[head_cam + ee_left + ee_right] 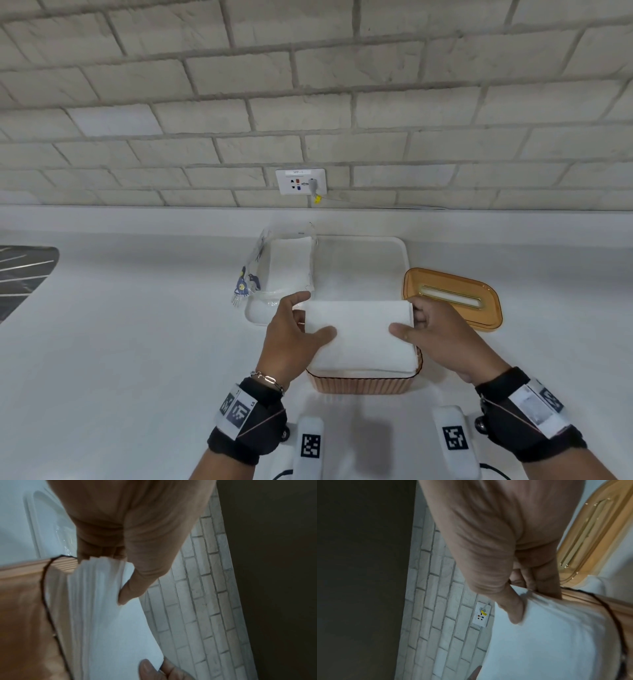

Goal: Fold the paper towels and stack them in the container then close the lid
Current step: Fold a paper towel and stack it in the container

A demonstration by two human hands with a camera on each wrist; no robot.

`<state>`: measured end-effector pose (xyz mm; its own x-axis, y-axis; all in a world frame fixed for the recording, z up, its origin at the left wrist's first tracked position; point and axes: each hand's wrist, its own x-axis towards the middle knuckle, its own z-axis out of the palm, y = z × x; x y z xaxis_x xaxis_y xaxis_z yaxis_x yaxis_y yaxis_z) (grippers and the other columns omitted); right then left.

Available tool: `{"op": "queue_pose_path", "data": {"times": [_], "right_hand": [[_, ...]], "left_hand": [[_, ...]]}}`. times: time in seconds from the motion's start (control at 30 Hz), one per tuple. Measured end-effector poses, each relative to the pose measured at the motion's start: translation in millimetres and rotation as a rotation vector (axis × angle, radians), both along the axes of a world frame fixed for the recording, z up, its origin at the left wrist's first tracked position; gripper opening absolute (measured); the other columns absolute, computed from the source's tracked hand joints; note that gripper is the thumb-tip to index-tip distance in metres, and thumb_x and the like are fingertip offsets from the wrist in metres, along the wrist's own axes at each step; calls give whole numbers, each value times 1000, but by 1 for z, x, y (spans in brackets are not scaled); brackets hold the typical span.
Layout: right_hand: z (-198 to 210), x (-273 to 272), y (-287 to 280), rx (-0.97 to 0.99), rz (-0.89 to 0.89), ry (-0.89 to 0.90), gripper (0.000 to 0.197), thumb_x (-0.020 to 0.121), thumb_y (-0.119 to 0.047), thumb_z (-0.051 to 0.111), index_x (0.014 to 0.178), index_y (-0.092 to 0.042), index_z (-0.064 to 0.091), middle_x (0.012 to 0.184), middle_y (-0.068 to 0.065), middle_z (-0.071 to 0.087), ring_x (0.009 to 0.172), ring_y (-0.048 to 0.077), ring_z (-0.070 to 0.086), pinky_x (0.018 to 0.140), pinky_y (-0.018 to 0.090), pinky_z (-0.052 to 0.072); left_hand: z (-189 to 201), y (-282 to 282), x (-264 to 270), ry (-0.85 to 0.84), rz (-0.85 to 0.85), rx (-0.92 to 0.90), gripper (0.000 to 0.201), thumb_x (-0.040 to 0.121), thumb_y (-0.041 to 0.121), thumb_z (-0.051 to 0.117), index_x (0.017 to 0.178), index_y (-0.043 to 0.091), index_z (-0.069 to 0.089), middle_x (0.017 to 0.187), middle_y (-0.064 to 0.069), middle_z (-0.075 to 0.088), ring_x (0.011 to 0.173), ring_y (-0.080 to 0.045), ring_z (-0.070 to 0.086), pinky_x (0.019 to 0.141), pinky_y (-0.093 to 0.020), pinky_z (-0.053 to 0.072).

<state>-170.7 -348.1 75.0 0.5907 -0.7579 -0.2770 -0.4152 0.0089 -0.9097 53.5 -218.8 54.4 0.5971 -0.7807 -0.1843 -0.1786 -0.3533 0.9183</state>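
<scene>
A thick stack of folded white paper towels (359,337) (102,622) (547,642) sits in the top of the ribbed pinkish container (363,383) (18,601) (621,609). My left hand (294,339) (123,563) pinches the stack's left end, thumb on top and fingers beneath. My right hand (435,332) (518,599) pinches the right end the same way. The amber lid (452,298) (590,527), slotted down its middle, lies on the counter to the right of the container.
A white tray (363,260) stands behind the container, with a clear plastic pack of towels (284,267) at its left end. A wall socket (301,181) sits in the brick wall. Two white tagged handles (310,445) lie near the front edge.
</scene>
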Motion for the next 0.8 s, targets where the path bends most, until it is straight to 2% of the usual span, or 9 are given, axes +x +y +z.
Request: {"op": "queue_pose_path", "data": {"times": [0.1, 0.2, 0.3, 0.4, 0.53, 0.63, 0.7, 0.73, 0.8], "right_hand": [[-1, 3, 0, -177, 18, 224, 29, 89, -19, 81, 114, -26, 68, 99, -10, 77, 89, 4, 72, 79, 22, 57], [-1, 8, 3, -323, 31, 368, 35, 87, -24, 83, 116, -31, 64, 94, -7, 72, 86, 10, 68, 75, 26, 57], [0, 11, 5, -448, 69, 504, 38, 85, -26, 83, 118, -29, 65, 94, -12, 71, 86, 10, 66, 72, 24, 53], [1, 11, 4, -476, 78, 567, 38, 83, -25, 84, 117, -26, 69, 89, -13, 71, 83, 11, 67, 67, 22, 50], [5, 10, 1, -458, 69, 594, 41, 82, -23, 86, 119, -26, 70, 87, -14, 71, 84, 10, 67, 72, 25, 53], [6, 8, 2, -512, 67, 586, 53, 80, -22, 88, 127, -29, 65, 103, -14, 69, 96, 9, 62, 77, 23, 47], [4, 7, 3, -585, 78, 562, 62, 78, -22, 90, 132, -30, 61, 117, -13, 62, 111, 9, 55, 85, 22, 44], [3, 8, 3, -617, 98, 537, 62, 77, -22, 91, 132, -31, 61, 120, -13, 57, 114, 9, 51, 87, 22, 43], [3, 9, 5, -628, 180, 468, 56, 78, -21, 91, 126, -32, 65, 118, -17, 52, 111, 4, 47, 88, 19, 40]], "left_hand": [[-1, 2, -3, -90, -25, 53, 78, 76, 20, 91, 139, 31, 47, 98, 8, 67, 84, -4, 66, 70, -10, 50], [-1, 1, -8, -192, -79, 61, 87, 75, 15, 89, 146, 29, 41, 98, 14, 65, 83, 0, 66, 66, -4, 46], [-6, -1, -10, -281, -123, 94, 94, 73, 15, 89, 151, 28, 38, 109, 6, 66, 94, -15, 69, 78, -16, 51], [-7, -1, -13, -383, -194, 141, 95, 72, 20, 89, 151, 29, 38, 122, 3, 65, 107, -18, 65, 88, -22, 50], [1, 3, -16, -568, -230, 170, 76, 73, 30, 90, 141, 27, 55, 140, 8, 53, 121, -15, 59, 89, -19, 44], [5, 5, -13, -691, -197, 101, 47, 77, 32, 87, 120, 27, 70, 133, 10, 60, 123, -15, 58, 90, -28, 51], [6, 5, -8, -737, -213, 64, 32, 79, 27, 85, 109, 30, 76, 117, 13, 68, 111, -16, 61, 84, -27, 50], [7, 5, -5, -742, -265, 75, 31, 80, 25, 84, 109, 32, 76, 114, 15, 70, 108, -15, 62, 84, -26, 48], [6, 4, -1, -746, -445, 149, 37, 82, 25, 81, 116, 37, 75, 123, 18, 69, 115, -12, 60, 96, -26, 45]]}}
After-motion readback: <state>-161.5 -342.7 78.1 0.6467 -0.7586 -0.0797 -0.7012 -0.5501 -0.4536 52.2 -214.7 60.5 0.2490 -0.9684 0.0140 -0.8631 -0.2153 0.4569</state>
